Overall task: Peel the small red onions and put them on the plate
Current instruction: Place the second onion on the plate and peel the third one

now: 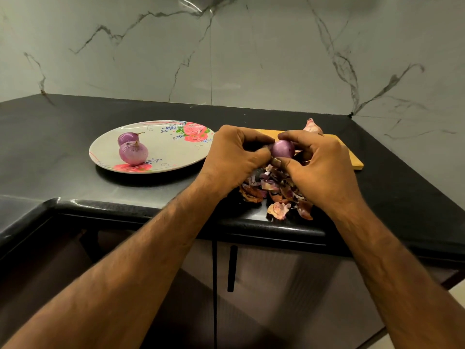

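Both the left hand and right hand pinch a nearly bare red onion above the peel pile, so stripping the last skin likely precedes carrying it to the floral plate.

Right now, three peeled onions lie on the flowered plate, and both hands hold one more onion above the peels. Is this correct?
No. The head view shows two onions on the plate, not three: a front onion and a back onion. The left hand and right hand do hold a third onion above the peels.
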